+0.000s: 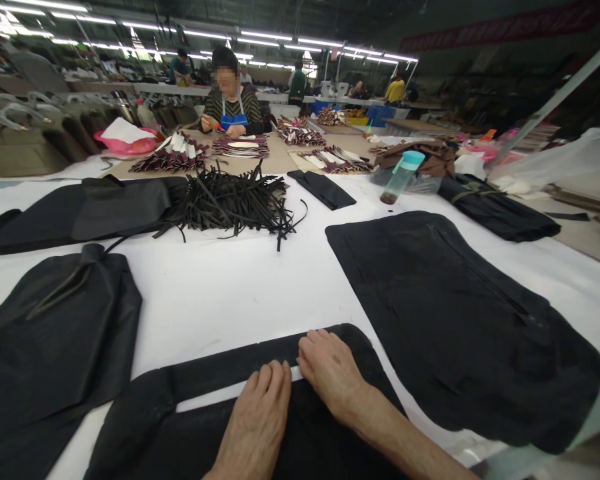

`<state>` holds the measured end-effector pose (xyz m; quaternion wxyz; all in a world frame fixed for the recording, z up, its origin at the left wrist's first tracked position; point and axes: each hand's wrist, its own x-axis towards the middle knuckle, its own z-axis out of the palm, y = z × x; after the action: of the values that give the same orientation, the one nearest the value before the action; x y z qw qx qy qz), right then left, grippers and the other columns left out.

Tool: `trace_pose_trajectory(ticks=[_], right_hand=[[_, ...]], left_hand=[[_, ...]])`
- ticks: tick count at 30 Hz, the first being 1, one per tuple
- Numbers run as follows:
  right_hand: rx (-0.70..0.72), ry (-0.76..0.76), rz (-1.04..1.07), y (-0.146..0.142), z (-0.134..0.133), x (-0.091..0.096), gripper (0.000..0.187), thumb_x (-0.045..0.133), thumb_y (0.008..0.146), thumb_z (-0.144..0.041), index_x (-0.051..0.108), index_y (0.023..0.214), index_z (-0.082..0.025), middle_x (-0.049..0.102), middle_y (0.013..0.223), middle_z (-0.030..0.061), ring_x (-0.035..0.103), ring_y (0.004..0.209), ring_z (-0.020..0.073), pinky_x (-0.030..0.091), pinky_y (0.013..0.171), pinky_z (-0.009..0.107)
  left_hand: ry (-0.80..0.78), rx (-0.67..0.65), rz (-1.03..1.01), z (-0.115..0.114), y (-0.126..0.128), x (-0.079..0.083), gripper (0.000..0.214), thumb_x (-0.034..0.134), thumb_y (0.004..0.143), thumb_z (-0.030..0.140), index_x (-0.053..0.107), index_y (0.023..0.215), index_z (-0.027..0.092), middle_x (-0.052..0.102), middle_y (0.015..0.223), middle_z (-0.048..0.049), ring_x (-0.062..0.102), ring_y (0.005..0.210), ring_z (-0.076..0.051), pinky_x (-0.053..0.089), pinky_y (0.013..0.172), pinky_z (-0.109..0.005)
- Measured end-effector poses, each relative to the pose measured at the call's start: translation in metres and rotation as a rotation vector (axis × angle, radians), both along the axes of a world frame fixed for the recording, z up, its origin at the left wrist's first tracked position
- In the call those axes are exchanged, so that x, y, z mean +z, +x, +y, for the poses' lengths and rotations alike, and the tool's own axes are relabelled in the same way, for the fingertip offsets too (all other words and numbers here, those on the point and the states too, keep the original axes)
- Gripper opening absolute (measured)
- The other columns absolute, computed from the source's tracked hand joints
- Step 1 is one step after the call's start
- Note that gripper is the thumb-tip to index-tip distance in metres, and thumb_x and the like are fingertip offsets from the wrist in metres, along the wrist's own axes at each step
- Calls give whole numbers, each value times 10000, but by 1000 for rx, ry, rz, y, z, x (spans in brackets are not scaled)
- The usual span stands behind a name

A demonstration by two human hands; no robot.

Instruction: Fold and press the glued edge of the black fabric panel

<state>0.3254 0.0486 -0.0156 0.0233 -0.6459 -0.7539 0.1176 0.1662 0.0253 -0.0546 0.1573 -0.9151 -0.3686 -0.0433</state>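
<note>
A black fabric panel [205, 440] with a rounded corner lies at the near edge of the white table. A long white strip [215, 397] shows between the panel's body and its far border; I cannot tell whether it is tape or the tabletop. My left hand [260, 417] bends its closed fingers down over this strip, on the panel. Just to the right and a little farther off, my right hand [333, 373] has its fingers curled onto the black border at the strip's end. Both hands' fingertips are partly hidden.
Black pieces lie left [65, 320] and right, the right-hand panel [455, 313] having a zipper. Beyond are a heap of black strips [235, 200], a small black piece [323, 189], a bottle [403, 177] and a black bundle [500, 207]. A co-worker [233, 100] sits opposite.
</note>
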Motion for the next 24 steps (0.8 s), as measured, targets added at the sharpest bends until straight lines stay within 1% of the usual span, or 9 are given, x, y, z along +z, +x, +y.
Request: trace_pose_trajectory(ticks=[5, 7, 10, 11, 12, 15, 16, 20, 24], right_hand=[[74, -31, 71, 12, 1, 5, 98, 524, 834, -143, 595, 787, -192, 620, 838, 3, 549, 800, 156, 378, 722, 257], [116, -28, 158, 19, 1, 5, 81, 544, 827, -141, 593, 860, -197, 619, 874, -6, 546, 824, 147, 382, 738, 241], [132, 3, 282, 31, -2, 3, 234, 562, 813, -121, 554, 1038, -182, 614, 976, 17, 534, 912, 159, 380, 806, 254], [128, 14, 289, 35, -3, 2, 249, 562, 813, -119, 546, 1054, -179, 611, 984, 21, 529, 922, 162, 378, 814, 260], [129, 23, 281, 39, -4, 1, 227, 559, 817, -120, 549, 1037, -180, 608, 971, 21, 525, 914, 163, 377, 809, 263], [141, 41, 216, 50, -7, -1, 83, 536, 843, -131, 568, 888, -192, 586, 879, 1, 507, 836, 152, 370, 748, 259], [140, 45, 194, 52, -7, -1, 67, 528, 853, -140, 566, 848, -195, 576, 854, -5, 500, 813, 148, 365, 729, 257], [98, 37, 153, 54, -9, 3, 106, 508, 877, -172, 564, 791, -197, 568, 824, -11, 497, 792, 139, 351, 710, 244], [0, -84, 96, 48, -5, 12, 112, 503, 868, -173, 590, 801, -195, 607, 846, -4, 531, 811, 141, 352, 712, 233]], left_hand=[[1, 40, 84, -2, 5, 6, 524, 415, 751, 53, 461, 1270, 105, 567, 1082, -135, 529, 974, -244, 460, 848, -385], [-10, 45, 100, -3, 6, 8, 523, 420, 761, 65, 454, 1280, 115, 562, 1091, -136, 529, 975, -247, 458, 848, -386], [-27, 71, 105, -3, 9, 10, 522, 431, 763, 74, 455, 1282, 125, 559, 1100, -136, 523, 987, -250, 449, 860, -387], [-34, 80, 105, -3, 9, 10, 524, 436, 761, 73, 458, 1281, 130, 560, 1101, -133, 521, 990, -250, 446, 864, -385], [-39, 86, 102, -3, 10, 10, 529, 441, 756, 71, 460, 1281, 134, 562, 1100, -130, 518, 990, -250, 443, 865, -381], [-26, 74, 70, -3, 9, 7, 537, 448, 736, 71, 474, 1269, 131, 567, 1082, -129, 514, 972, -254, 443, 849, -377], [-15, 65, 53, -2, 8, 5, 537, 449, 729, 76, 479, 1263, 124, 569, 1070, -132, 513, 962, -257, 445, 839, -380], [31, 43, 5, -2, 6, -6, 530, 451, 717, 92, 494, 1246, 111, 569, 1041, -142, 505, 943, -267, 443, 810, -394], [60, 66, -67, -3, 8, -15, 513, 478, 713, 104, 520, 1223, 143, 555, 1086, -125, 490, 974, -265, 422, 843, -408]])
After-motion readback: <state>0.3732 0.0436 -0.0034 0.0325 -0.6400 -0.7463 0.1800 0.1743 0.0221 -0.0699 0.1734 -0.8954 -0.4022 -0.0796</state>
